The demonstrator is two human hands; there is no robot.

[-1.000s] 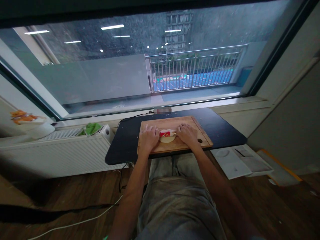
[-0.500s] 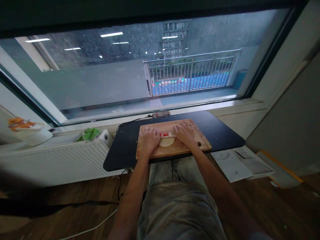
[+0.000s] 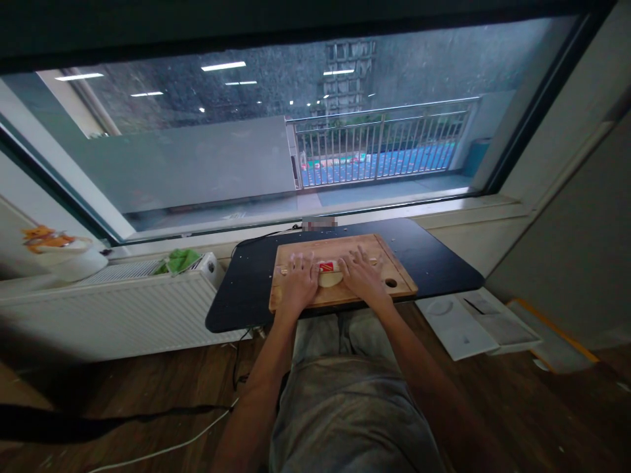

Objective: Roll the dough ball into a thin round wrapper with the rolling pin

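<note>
A wooden cutting board (image 3: 315,247) lies on a small black table (image 3: 438,259) in front of me. On it sits a flat pale round of dough (image 3: 332,280) with a thin rolling pin (image 3: 327,266), marked with a red label, lying across its far part. My left hand (image 3: 298,284) rests flat on the pin's left end with fingers spread. My right hand (image 3: 363,276) lies flat on the right end, fingers stretched forward. Both palms press down on the pin; neither hand grips it.
White specks dot the table. A cable runs from its back edge toward the window sill. A white radiator (image 3: 113,305) with a green cloth (image 3: 177,261) stands left. White flat trays (image 3: 468,325) lie on the wooden floor at right. My knees are under the table.
The rolling pin has rolled away from me over the dough. My fingers, curled over the pin a second ago, now lie flat and spread.
</note>
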